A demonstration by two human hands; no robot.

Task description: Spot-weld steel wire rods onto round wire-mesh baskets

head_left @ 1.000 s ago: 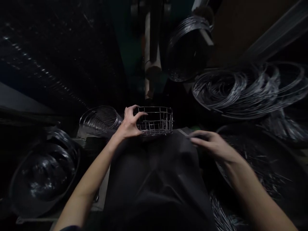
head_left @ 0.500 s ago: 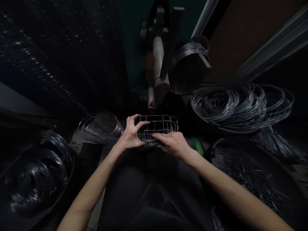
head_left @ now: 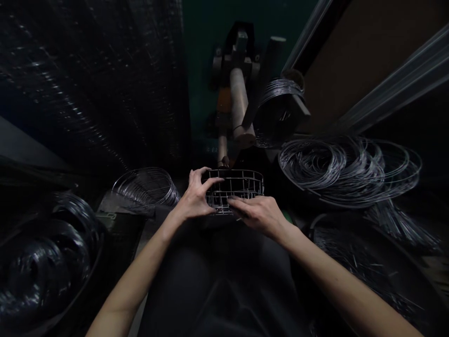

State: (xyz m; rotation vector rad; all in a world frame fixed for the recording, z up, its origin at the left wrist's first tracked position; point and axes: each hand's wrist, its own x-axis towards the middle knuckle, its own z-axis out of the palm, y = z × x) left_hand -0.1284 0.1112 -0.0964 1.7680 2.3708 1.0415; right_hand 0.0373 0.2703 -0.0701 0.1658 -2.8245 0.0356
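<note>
A small wire basket (head_left: 242,187) with a rounded rim is between my two hands, just below the machine's rods. My left hand (head_left: 196,196) grips its left end, with the fingers over the upper wires and the thumb at the lower edge. At the lower right of the basket, my right hand (head_left: 261,213) has its fingers pressed together against the wires. A short thin piece seems to show by the right fingertips, too small to make out.
The machine (head_left: 240,100) has metal rods pointing toward me. Wire rings (head_left: 147,189) lie left of the basket. Wire coils (head_left: 351,168) and a dark tub (head_left: 379,267) of short wires stand right. More coils (head_left: 52,262) lie at lower left.
The view has shifted, so the machine and right-hand coils appear lower. Both hands and the basket sit slightly farther right in view; the hold on the basket looks the same.
</note>
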